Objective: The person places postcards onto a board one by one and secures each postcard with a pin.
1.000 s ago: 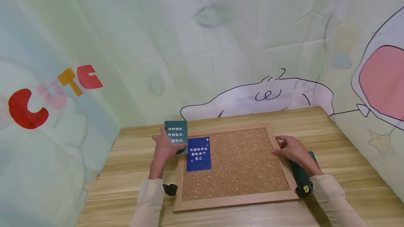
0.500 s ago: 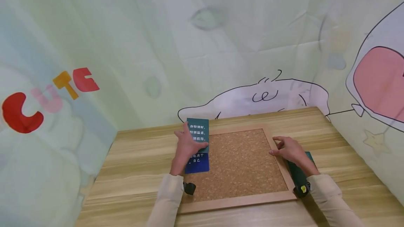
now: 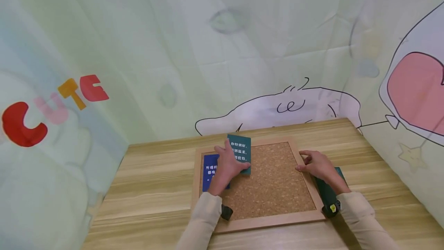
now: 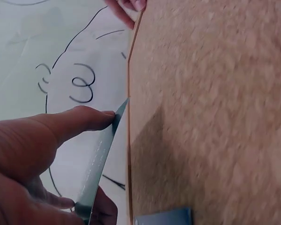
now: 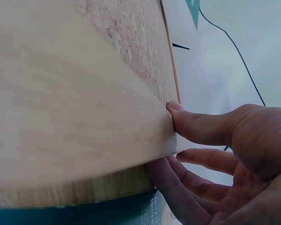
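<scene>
Pale-green printed backdrop (image 3: 173, 57), cartoon lettering (image 3: 72, 93) at 10 o'clock; wood-grain desk (image 3: 156, 176) below it. Dial centred on the board, 6 toward the wearer.

Cork board (image 3: 274, 180): one, framed, lying on the desk.
Blue card (image 3: 209, 169): on the cork at 10, partly covered by the left wrist.
Green card (image 3: 243, 147): raised over the cork at 11, tilted to it.
Dark green item (image 3: 326, 190): at 3, just beside the frame (image 3: 270, 222); its shape is hard to make out from here.

Left grip (image 3: 227, 165): pinching the green card, thumb near its lower right corner.
Right grip (image 3: 318, 165): holding the frame's edge at 2.

Hazards, as I judge: the green card, slightly turned, could settle askew or overlap its blue neighbour; slackening at 2 might let the board creep.

Orientation: green card's long axis nearly 12 to 6, lettering's top toward 12.
</scene>
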The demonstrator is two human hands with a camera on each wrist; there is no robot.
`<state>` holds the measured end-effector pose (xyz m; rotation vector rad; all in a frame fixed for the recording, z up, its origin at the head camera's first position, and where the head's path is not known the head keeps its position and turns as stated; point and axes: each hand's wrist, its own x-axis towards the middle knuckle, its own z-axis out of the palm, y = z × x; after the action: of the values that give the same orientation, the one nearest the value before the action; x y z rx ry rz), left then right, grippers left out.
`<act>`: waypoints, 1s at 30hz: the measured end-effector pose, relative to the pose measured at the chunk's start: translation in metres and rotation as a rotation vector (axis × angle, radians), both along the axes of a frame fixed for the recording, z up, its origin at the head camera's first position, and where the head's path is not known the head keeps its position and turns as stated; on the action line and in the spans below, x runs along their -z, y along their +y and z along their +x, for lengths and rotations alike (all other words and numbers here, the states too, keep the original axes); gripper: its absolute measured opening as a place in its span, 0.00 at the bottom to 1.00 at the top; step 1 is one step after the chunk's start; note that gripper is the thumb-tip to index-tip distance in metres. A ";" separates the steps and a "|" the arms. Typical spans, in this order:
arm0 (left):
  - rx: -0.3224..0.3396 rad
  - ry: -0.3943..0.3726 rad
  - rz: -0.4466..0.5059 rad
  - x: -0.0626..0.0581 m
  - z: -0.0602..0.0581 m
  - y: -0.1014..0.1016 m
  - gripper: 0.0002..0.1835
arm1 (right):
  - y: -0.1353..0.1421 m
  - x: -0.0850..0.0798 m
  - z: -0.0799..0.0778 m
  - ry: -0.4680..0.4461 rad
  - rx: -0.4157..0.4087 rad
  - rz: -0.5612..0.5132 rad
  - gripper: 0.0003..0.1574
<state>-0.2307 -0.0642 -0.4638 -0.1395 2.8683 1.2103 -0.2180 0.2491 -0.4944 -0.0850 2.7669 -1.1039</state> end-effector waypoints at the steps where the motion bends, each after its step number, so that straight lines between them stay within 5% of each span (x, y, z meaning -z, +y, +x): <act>1: 0.006 -0.003 0.005 0.002 0.001 0.003 0.66 | 0.000 0.000 0.000 0.000 0.000 0.000 0.45; 16: 0.085 -0.131 -0.109 0.010 0.019 0.020 0.65 | 0.000 -0.004 0.001 -0.009 0.000 0.012 0.45; 30: 0.105 -0.052 -0.482 0.007 0.024 0.030 0.65 | -0.002 -0.004 0.000 -0.005 0.000 0.014 0.45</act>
<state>-0.2072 -0.0346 -0.4707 -0.0257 3.0135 0.4735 -0.2177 0.2476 -0.4900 -0.0796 2.7695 -1.0835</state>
